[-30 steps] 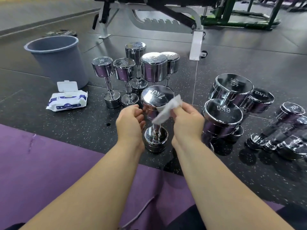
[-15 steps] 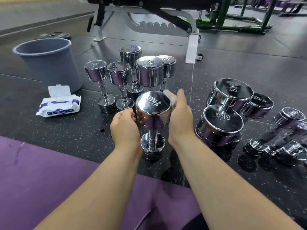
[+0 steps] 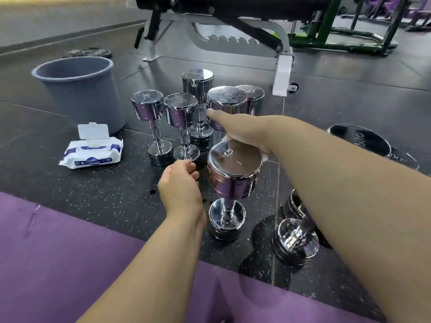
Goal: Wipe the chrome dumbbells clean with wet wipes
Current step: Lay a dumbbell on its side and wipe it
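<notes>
Speckled black rubber floor (image 3: 98,197) of a gym, with a purple mat (image 3: 58,264) along the near edge and a weight bench (image 3: 233,17) behind. Nearest the viewer, one chrome dumbbell (image 3: 233,176) stands upright on end. Right hand (image 3: 245,131) lies palm-down over the far rim of its upper head, fingers (image 3: 217,115) stretched flat toward the group behind; a small edge of white wipe (image 3: 264,156) shows under the palm, pressed against the head, so the hand covers rather than clasps it. Left hand (image 3: 180,183) hovers just left of the same head, fingers loosely curled and holding nothing; whether it touches the chrome cannot be told. Behind stands a cluster of five upright dumbbells (image 3: 182,113), close together. At right, partly hidden by the right forearm, further dumbbells (image 3: 296,241) lie on the floor. At left, an open pack of wet wipes (image 3: 93,152) rests just in front of a grey bucket (image 3: 81,89).
</notes>
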{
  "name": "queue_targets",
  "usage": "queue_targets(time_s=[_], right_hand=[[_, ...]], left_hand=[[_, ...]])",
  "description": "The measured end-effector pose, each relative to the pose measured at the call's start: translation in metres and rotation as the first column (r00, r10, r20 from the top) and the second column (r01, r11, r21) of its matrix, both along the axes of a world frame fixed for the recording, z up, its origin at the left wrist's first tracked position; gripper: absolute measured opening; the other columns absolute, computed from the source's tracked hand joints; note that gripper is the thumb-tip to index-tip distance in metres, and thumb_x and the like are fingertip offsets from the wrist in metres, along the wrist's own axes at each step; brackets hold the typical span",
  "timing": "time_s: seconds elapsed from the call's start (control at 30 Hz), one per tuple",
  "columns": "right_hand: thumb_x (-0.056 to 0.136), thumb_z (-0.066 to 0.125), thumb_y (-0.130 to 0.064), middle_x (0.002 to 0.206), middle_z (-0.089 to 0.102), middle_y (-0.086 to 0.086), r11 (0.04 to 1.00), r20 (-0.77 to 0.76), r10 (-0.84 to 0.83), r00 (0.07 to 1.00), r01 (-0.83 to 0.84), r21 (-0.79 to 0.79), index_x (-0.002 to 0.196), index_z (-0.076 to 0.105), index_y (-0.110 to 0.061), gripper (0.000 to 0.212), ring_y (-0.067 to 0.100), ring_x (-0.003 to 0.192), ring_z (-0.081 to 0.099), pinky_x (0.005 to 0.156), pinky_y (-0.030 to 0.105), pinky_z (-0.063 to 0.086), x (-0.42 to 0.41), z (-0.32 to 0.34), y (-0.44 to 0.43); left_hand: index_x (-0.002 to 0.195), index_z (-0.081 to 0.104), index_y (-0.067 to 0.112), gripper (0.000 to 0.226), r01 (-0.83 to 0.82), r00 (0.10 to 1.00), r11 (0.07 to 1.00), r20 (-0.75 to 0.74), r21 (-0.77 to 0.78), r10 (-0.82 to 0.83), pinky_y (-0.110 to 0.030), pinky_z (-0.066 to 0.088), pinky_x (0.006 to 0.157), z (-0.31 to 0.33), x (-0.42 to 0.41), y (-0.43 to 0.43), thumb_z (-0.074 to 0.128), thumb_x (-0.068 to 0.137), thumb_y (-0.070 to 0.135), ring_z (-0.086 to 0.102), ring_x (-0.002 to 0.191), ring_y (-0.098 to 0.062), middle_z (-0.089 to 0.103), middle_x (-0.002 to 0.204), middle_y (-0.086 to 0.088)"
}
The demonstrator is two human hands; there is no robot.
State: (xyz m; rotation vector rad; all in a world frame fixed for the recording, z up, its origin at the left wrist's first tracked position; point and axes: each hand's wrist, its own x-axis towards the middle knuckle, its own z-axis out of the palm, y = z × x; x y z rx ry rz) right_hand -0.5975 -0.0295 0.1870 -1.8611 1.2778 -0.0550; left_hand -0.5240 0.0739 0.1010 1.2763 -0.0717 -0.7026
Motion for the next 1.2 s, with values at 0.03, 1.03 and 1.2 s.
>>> queue_targets(time_s=[0.03, 1.03, 1.2], right_hand=[[0.091, 0.027, -0.076, 0.077, 0.062, 0.006, 0.996, -0.024, 0.089, 0.996, -0.089, -0.019, 0.093, 0.069, -0.011, 0.077, 0.021, 0.065, 0.059, 0.065, 0.027, 0.052, 0.010, 0.003, 0.002], [0.089, 0.022, -0.079, 0.099, 0.069, 0.009, 0.984, 0.270, -0.159, 0.950, 0.174, -0.032, 0.115, 0.057, -0.012, 0.080, 0.026, 0.086, 0.065, 0.074, 0.035, 0.053, 0.000, -0.004, 0.002], [0.075, 0.019, -0.086, 0.114, 0.059, 0.003, 0.919, 0.427, -0.368, 0.826, 0.394, 0.029, 0.135, 0.052, -0.008, 0.104, 0.020, 0.101, 0.052, 0.098, 0.042, 0.040, -0.019, -0.028, 0.016]], left_hand=[[0.076, 0.060, 0.017, 0.015, -0.017, 1.000, 1.000, -0.007, -0.007, 0.017, -0.022, 0.040, 0.064, 0.001, 0.003, -0.001, 0.054, 0.090, 0.015, 0.055, 0.074, -0.011, 0.063, 0.079, 0.003], [0.059, 0.053, 0.021, 0.038, 0.317, 0.921, 0.948, 0.235, 0.007, -0.310, -0.025, 0.033, 0.056, -0.014, 0.015, -0.006, 0.061, 0.094, 0.035, 0.040, 0.055, -0.011, 0.050, 0.061, 0.000], [0.092, 0.070, 0.025, 0.017, 0.422, 0.871, 0.903, 0.241, 0.076, -0.427, -0.028, 0.043, 0.066, -0.012, 0.009, -0.005, 0.057, 0.083, 0.033, 0.055, 0.072, -0.017, 0.069, 0.084, 0.000]])
